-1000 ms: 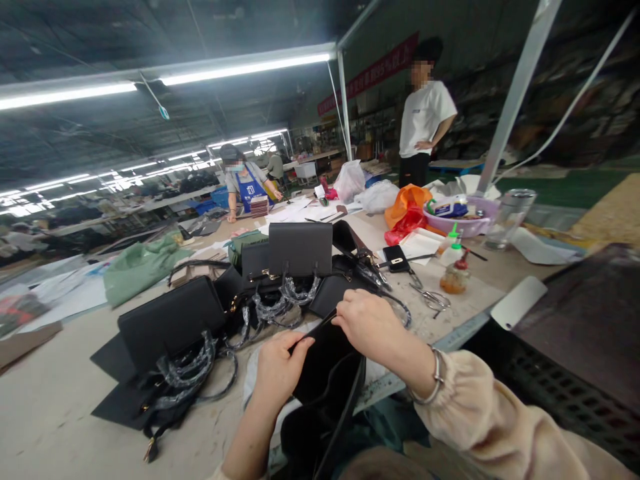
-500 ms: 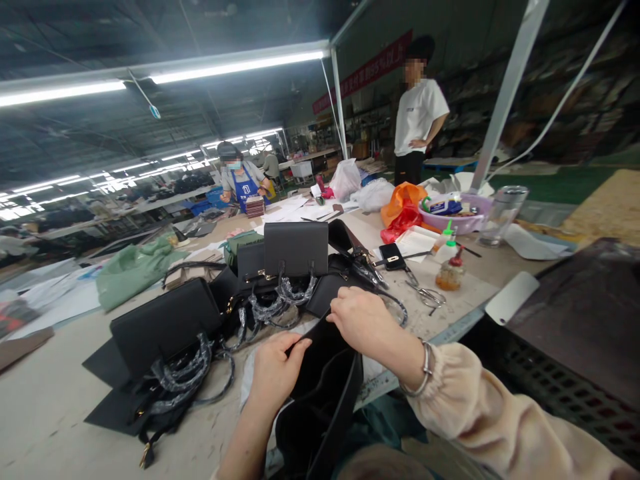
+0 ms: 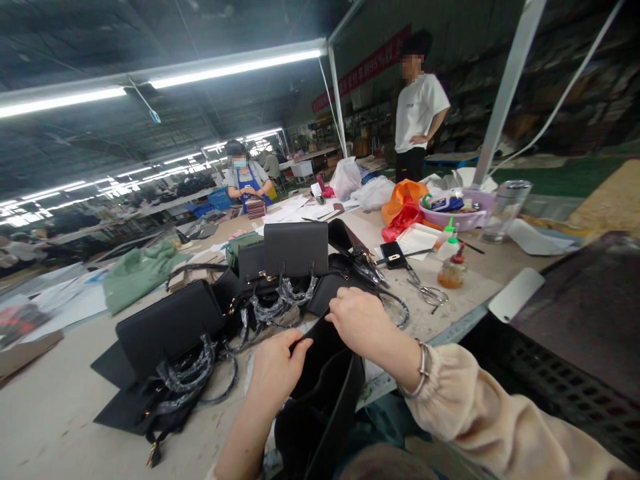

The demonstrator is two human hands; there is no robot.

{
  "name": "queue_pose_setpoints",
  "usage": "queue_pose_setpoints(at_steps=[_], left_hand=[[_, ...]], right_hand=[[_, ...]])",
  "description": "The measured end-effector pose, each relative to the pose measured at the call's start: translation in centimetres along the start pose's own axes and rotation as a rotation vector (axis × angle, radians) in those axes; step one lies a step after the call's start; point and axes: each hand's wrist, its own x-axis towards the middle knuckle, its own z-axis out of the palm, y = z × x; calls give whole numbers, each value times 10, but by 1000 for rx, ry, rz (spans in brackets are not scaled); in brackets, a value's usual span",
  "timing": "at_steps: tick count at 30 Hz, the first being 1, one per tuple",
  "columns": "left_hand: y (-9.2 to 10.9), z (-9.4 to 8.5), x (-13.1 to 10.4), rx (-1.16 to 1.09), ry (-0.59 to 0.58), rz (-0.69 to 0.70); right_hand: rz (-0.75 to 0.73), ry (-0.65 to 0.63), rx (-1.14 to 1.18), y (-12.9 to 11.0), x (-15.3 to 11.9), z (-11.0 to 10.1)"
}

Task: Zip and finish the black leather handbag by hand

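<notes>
A scuffed grey-beige worktable (image 3: 60,413) carries several black handbags (image 3: 167,323), their handles (image 3: 209,350) wrapped in clear plastic, with crumpled green material (image 3: 143,273) to their left. Rightward lie scissors (image 3: 416,280), an amber-filled bottle (image 3: 451,275), a lilac basin (image 3: 460,220) and a clear lidded tumbler (image 3: 506,212).

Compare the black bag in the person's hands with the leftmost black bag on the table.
The held bag is pinched along its edge by the left hand and right hand; the leftmost bag rests on the table, untouched.
The held bag's dark inside shows; the leftmost bag's does not.
The leftmost bag has film-wrapped handles in view; the held bag shows none.
Both are black.
</notes>
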Motion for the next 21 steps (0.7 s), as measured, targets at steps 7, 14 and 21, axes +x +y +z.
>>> queue_pose_setpoints(at_steps=[7,14,21], left_hand=[[-1,0,4,-7,-31,-14],[29,-4,23,314,-74,59],[28,6,30,276,-30,36]], right_hand=[[16,-27,10,-1,0,-2],[3,1,32,-1,1,1],[-32,-38,33,15,-4,-3]])
